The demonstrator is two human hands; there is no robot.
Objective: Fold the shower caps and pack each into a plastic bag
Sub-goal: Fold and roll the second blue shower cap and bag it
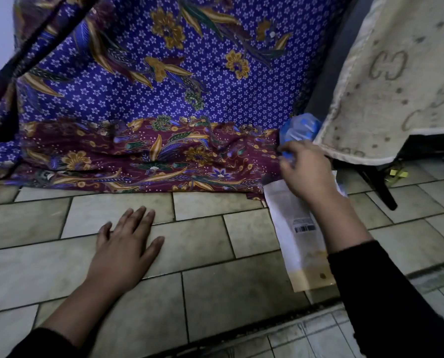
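Blue shower caps (299, 130) at floor's (202, 254) far right edge; right hand (306, 171) pinches them, left hand (122, 244) flat, fingers spread. Fetching step; next: pull one free.

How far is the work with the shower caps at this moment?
Done: nothing visible yet, no folded or bagged cap shows. In hand: the right hand pinches the blue shower caps beside the patterned cloth; the left hand rests flat on the tiled floor. Left: all folding and packing. A white packet lies under the right forearm.
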